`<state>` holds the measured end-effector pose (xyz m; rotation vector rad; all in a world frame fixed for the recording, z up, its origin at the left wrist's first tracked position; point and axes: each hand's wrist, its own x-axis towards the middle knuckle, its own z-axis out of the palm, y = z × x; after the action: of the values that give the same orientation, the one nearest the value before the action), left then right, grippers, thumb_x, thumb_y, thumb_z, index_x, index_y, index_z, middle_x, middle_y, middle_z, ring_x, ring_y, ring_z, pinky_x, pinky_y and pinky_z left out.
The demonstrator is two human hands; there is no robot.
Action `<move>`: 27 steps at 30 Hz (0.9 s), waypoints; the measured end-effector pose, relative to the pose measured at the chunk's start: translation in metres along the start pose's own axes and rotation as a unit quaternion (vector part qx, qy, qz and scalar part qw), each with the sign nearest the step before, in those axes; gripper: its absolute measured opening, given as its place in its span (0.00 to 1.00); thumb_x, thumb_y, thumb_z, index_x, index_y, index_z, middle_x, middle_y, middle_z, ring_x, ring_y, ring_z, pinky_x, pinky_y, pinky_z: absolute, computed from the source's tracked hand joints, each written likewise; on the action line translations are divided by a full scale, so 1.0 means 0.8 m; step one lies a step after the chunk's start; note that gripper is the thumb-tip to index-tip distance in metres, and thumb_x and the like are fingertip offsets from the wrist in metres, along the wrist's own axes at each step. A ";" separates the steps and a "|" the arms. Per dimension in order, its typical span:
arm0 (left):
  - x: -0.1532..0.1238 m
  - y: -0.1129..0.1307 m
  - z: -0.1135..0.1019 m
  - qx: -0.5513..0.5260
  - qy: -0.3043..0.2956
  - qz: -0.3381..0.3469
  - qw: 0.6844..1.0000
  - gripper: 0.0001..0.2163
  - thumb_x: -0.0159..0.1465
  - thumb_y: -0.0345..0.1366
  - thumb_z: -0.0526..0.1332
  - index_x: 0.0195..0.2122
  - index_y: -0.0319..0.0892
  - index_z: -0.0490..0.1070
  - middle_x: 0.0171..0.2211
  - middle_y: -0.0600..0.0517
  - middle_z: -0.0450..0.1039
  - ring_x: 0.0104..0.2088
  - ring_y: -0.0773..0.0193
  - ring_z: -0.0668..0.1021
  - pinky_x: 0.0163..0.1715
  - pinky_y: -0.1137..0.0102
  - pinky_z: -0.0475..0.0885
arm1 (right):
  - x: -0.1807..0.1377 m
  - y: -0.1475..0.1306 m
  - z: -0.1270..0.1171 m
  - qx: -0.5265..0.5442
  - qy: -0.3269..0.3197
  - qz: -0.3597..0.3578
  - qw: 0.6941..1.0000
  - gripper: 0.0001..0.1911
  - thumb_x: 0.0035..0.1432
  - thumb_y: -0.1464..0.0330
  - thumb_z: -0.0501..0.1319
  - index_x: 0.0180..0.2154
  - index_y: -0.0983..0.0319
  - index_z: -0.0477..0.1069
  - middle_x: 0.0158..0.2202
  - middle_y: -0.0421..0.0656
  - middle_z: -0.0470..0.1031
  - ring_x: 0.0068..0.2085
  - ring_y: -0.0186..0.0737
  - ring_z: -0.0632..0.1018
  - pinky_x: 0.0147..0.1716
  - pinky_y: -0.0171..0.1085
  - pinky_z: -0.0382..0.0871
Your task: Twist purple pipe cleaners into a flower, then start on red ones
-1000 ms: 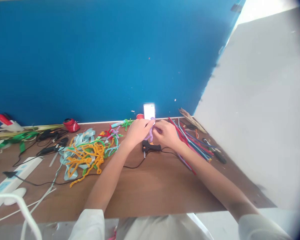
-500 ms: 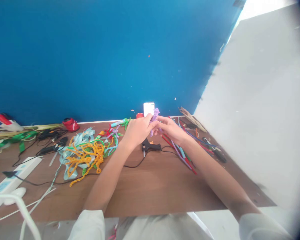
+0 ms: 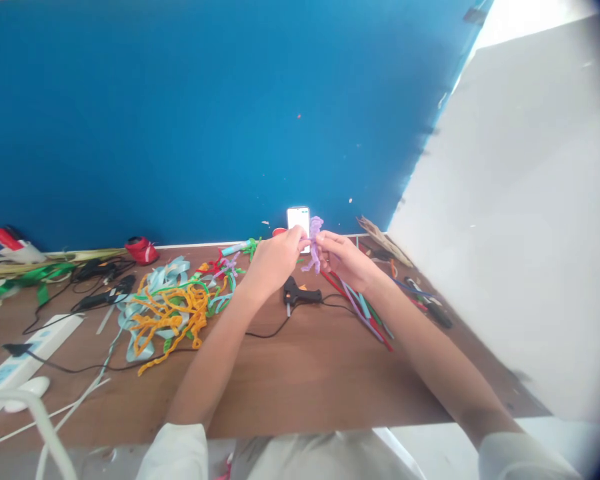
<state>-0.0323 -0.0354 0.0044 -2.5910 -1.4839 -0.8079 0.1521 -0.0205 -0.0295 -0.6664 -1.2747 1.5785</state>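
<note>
A purple pipe-cleaner piece (image 3: 317, 228), bent into loops, is held up between my two hands above the back of the table. My left hand (image 3: 279, 260) pinches it from the left, its fingertips at the middle of the piece. From the right, my right hand (image 3: 344, 259) grips it between thumb and fingers. Loops stick out above and below the fingertips. Behind them a phone (image 3: 298, 217) with a lit screen leans against the blue wall. A black glue gun (image 3: 301, 293) lies on the table below my hands.
Orange pipe cleaners (image 3: 173, 310) lie tangled with pale blue ribbon (image 3: 140, 333) on the left. Straight pipe cleaners (image 3: 367, 313) lie under my right forearm. Further left are a white power strip (image 3: 35, 357) and cords. A dark-handled tool (image 3: 437, 312) and dry husks (image 3: 385, 239) lie right.
My hands have drawn slightly apart, and the purple piece has turned so that more of its loops show between them. The things on the table stay where they were.
</note>
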 end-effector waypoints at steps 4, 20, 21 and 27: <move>0.002 -0.001 0.004 -0.079 0.019 0.057 0.995 0.14 0.74 0.39 0.49 0.37 0.41 0.71 0.43 0.46 0.76 0.43 0.59 0.76 0.43 0.67 0.68 | 0.000 0.001 0.003 -0.008 -0.006 0.015 1.000 0.17 0.56 0.57 0.71 0.28 0.62 0.70 0.20 0.34 0.67 0.20 0.27 0.65 0.19 0.30 0.57; -0.004 -0.003 -0.001 -0.284 0.013 0.180 0.942 0.13 0.70 0.46 0.58 0.45 0.47 0.80 0.63 0.46 0.61 0.63 0.53 0.65 0.64 0.57 0.61 | -0.006 -0.011 0.008 0.057 0.068 0.020 0.996 0.11 0.48 0.62 0.70 0.27 0.61 0.73 0.21 0.37 0.72 0.21 0.31 0.69 0.18 0.32 0.64; -0.005 0.001 0.002 -0.259 0.042 0.180 0.948 0.13 0.70 0.44 0.58 0.48 0.48 0.79 0.64 0.46 0.60 0.63 0.53 0.65 0.64 0.57 0.62 | -0.005 -0.010 0.009 0.053 0.062 0.016 0.997 0.11 0.49 0.62 0.70 0.28 0.62 0.73 0.22 0.37 0.72 0.21 0.31 0.69 0.19 0.32 0.65; -0.003 0.014 0.021 -0.071 0.177 0.074 0.979 0.17 0.73 0.40 0.51 0.56 0.43 0.74 0.59 0.43 0.67 0.57 0.53 0.68 0.58 0.58 0.64 | 0.001 -0.001 0.010 0.047 0.125 -0.080 0.988 0.13 0.50 0.63 0.71 0.25 0.61 0.69 0.20 0.33 0.67 0.21 0.28 0.65 0.19 0.30 0.59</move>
<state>-0.0172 -0.0389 -0.0087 -2.4414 -1.1583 -1.3141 0.1451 -0.0236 -0.0258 -0.6618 -1.0352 1.3685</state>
